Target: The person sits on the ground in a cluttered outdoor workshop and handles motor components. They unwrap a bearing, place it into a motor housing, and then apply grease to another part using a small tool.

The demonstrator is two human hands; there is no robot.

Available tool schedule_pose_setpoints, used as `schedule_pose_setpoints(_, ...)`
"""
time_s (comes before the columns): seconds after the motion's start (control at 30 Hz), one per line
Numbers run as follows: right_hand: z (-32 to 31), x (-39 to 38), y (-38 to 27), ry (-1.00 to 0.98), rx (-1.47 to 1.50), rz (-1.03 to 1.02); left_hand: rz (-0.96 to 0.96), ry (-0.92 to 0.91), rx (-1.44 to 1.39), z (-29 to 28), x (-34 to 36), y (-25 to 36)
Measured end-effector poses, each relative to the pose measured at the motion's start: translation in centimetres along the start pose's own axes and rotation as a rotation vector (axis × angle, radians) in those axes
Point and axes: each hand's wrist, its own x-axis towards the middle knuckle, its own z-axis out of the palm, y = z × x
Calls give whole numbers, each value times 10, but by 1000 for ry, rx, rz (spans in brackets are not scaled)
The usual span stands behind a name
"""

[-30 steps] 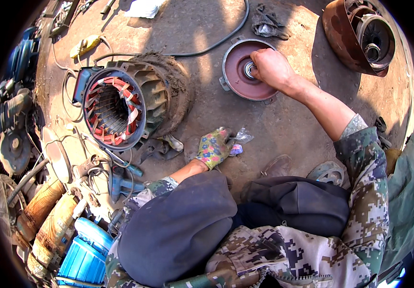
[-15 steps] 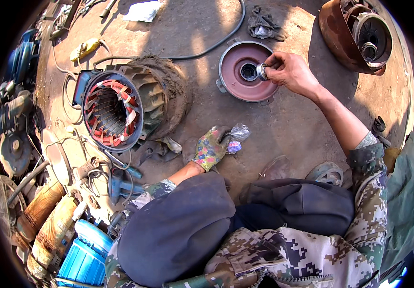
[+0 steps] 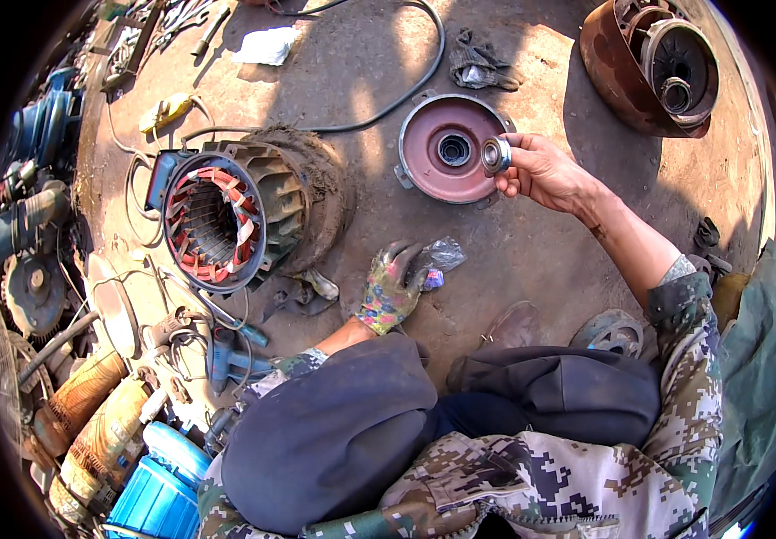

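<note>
My right hand (image 3: 542, 171), bare, holds a small round metal bearing (image 3: 496, 154) in its fingertips, lifted just right of a reddish round motor end cover (image 3: 437, 153) that lies flat on the ground with an open centre hole. My left hand (image 3: 390, 287) wears a stained patterned glove and rests on the ground, gripping a small clear plastic bag (image 3: 442, 259) with something purple in it. I am crouched, with my knees below both hands.
A motor stator housing (image 3: 235, 214) with red-orange windings lies on its side at the left. A second rusty end cover (image 3: 653, 63) sits top right. A black cable (image 3: 397, 90), a dark glove (image 3: 478, 65), tools, an electric tool (image 3: 226, 355) and a blue drum (image 3: 159, 485) crowd the left edge.
My right hand has come off the centre of the reddish end cover and lifted to the right, now holding the bearing up. My left hand has stayed on the bag.
</note>
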Motion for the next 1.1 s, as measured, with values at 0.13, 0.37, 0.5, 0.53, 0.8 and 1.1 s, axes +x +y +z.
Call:
schedule_pose_setpoints(0.13,1,-6,-2,29,-33,17,60,36,85,-2,1,3)
schedule_pose_setpoints(0.37,1,-9,-7,108,-194,23,88,34,102,-7,2,6)
schedule_pose_setpoints(0.5,0,-11,-4,69,-70,8,70,43,36,-2,0,4)
schedule_pose_setpoints(0.53,1,-7,-3,28,-32,-7,66,39,63,-9,-2,3)
schedule_pose_setpoints(0.8,10,-7,-6,-25,40,-46,64,49,57,-4,-9,-5)
schedule_pose_setpoints(1.1,10,-15,-19,-156,168,-72,51,24,32,5,-2,-3)
